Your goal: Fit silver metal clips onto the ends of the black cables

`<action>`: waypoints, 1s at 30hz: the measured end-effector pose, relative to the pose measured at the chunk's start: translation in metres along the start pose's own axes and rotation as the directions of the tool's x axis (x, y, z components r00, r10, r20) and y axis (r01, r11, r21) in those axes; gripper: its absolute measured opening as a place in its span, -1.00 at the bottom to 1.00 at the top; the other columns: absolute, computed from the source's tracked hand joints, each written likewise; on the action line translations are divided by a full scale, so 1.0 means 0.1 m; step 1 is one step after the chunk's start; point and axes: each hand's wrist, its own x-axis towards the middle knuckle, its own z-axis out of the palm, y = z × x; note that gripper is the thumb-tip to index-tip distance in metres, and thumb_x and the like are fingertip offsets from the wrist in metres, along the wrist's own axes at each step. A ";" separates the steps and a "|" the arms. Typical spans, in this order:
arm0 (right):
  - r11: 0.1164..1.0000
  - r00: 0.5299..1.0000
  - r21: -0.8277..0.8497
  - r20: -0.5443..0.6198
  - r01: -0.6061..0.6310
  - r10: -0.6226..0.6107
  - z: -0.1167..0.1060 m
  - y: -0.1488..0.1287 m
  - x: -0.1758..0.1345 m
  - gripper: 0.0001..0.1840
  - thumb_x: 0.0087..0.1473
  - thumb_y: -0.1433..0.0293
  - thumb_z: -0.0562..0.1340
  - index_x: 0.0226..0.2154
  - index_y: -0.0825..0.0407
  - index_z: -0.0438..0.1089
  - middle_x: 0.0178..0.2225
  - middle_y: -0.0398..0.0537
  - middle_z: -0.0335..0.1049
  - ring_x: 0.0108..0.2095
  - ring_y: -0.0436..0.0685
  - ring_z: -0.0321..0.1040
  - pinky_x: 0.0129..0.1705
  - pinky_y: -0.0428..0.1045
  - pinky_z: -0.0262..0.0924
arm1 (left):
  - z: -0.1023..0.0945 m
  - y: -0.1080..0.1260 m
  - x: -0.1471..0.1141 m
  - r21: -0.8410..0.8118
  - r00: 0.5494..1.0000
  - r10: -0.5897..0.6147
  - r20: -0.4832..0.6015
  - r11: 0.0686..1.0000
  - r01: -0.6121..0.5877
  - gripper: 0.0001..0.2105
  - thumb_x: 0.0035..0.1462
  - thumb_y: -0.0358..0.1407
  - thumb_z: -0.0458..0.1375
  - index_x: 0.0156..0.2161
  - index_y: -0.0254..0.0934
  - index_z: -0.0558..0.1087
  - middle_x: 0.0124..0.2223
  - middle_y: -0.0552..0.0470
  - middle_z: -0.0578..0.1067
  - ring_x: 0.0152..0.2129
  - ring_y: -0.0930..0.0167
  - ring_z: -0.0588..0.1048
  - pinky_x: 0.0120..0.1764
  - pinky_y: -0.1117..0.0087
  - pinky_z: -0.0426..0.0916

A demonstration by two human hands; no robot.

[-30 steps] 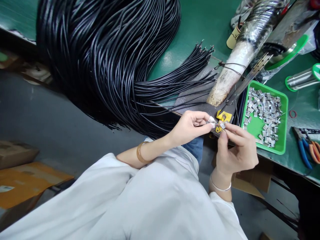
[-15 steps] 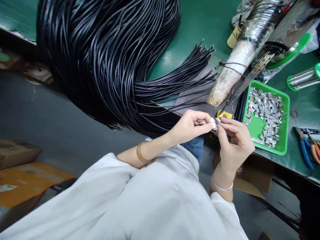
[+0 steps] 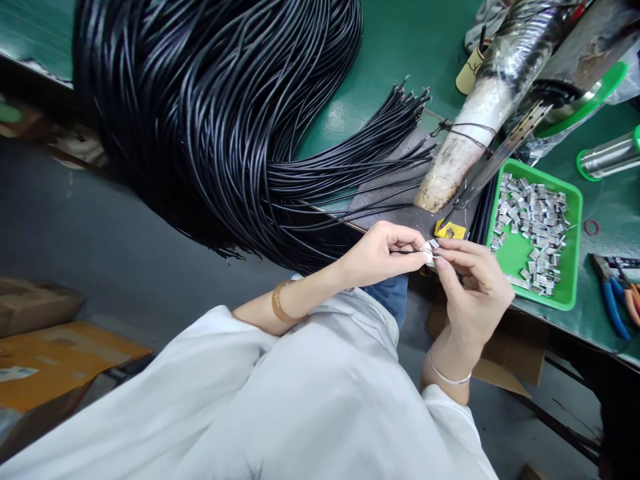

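So both hands meet at the tabletop (image 3: 400,40) edge, left hand (image 3: 383,253) pinching a cable end (image 3: 407,251), right hand (image 3: 470,283) gripping a metal clip (image 3: 434,244) against it, mid-fitting I'd say, next needing careful alignment.

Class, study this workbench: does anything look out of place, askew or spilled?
Yes. The black cable bundle spills over the green table edge. Small metal parts lie scattered in the green tray. Both hands meet tidily.
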 end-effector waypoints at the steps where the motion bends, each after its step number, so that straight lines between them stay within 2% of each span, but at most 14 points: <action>1: 1.000 1.000 -0.004 0.005 0.003 -0.003 -0.01 0.00 0.00 -0.89 0.09 0.44 0.35 -0.27 -0.05 0.55 -0.20 -0.08 0.55 -0.17 0.07 0.51 -0.20 0.01 0.47 | 0.00 0.00 0.00 -0.014 1.000 0.001 -0.001 1.000 -0.001 -0.84 0.10 -0.31 0.23 -0.41 -0.41 0.47 -0.46 0.08 0.43 -0.52 0.58 0.33 -0.42 0.53 0.23; 9: 1.000 0.999 -0.003 0.038 0.029 -0.029 -0.04 0.01 -0.01 -0.80 0.06 0.52 0.36 -0.25 -0.08 0.56 -0.18 -0.11 0.56 -0.15 0.07 0.51 -0.08 0.06 0.46 | 0.02 0.04 -0.01 -0.057 1.000 0.020 0.019 0.998 -0.019 -0.87 0.09 -0.35 0.24 -0.41 -0.41 0.46 -0.51 0.13 0.38 -0.56 0.61 0.28 -0.45 0.56 0.20; 15: 0.999 0.997 0.018 0.065 0.045 -0.046 -0.08 -0.02 0.01 -0.77 0.05 0.55 0.36 -0.25 -0.08 0.56 -0.19 -0.12 0.57 -0.15 0.05 0.50 -0.06 0.04 0.44 | -0.03 0.02 0.00 0.028 0.998 0.003 0.056 1.000 -0.005 -0.82 0.11 -0.29 0.24 -0.40 -0.43 0.52 -0.49 0.07 0.43 -0.53 0.58 0.31 -0.44 0.51 0.18; 22: 0.974 0.986 0.197 0.140 -0.114 0.087 -0.07 0.07 0.01 -0.89 0.04 0.50 0.37 -0.33 -0.03 0.53 -0.21 -0.10 0.55 -0.18 0.02 0.52 -0.19 -0.06 0.47 | -0.05 0.00 -0.03 0.101 0.998 0.009 0.066 0.995 -0.016 -0.84 0.08 -0.31 0.25 -0.34 -0.42 0.58 -0.49 0.07 0.43 -0.59 0.61 0.18 -0.52 0.51 0.07; 24: 0.965 0.990 0.230 0.095 -0.128 0.108 -0.03 0.07 0.01 -0.93 0.06 0.47 0.36 -0.35 -0.01 0.52 -0.22 -0.08 0.55 -0.19 0.04 0.52 -0.22 -0.06 0.48 | -0.02 0.01 -0.04 0.051 0.999 0.016 0.044 0.999 -0.018 -0.83 0.08 -0.29 0.25 -0.37 -0.41 0.54 -0.47 0.06 0.44 -0.56 0.59 0.25 -0.48 0.52 0.14; 26: 0.972 0.994 0.213 -0.015 -0.100 0.106 0.00 0.05 0.00 -0.95 0.07 0.46 0.34 -0.34 0.01 0.50 -0.22 -0.06 0.54 -0.20 0.05 0.53 -0.22 -0.02 0.49 | 0.01 0.03 -0.03 -0.023 1.000 0.006 -0.005 1.000 -0.006 -0.83 0.06 -0.28 0.28 -0.37 -0.39 0.48 -0.50 0.11 0.39 -0.57 0.59 0.26 -0.47 0.52 0.18; 28: 0.991 0.986 0.130 -0.153 -0.039 0.059 0.02 0.01 -0.01 -0.93 0.08 0.47 0.34 -0.31 0.01 0.50 -0.22 -0.06 0.54 -0.22 0.07 0.53 -0.20 0.03 0.50 | 0.02 0.04 -0.03 -0.063 0.998 -0.019 -0.052 0.998 0.015 -0.81 0.03 -0.26 0.30 -0.37 -0.37 0.44 -0.56 0.19 0.28 -0.62 0.62 0.17 -0.51 0.54 0.11; 30: 0.999 0.970 0.009 -0.242 0.041 -0.038 0.03 -0.04 -0.03 -0.87 0.06 0.50 0.35 -0.29 0.00 0.50 -0.24 -0.07 0.56 -0.22 0.09 0.54 -0.18 0.07 0.50 | 0.02 0.05 -0.03 -0.063 0.996 -0.044 -0.072 0.997 0.039 -0.78 0.03 -0.25 0.31 -0.39 -0.36 0.41 -0.58 0.22 0.21 -0.63 0.63 0.11 -0.54 0.54 0.02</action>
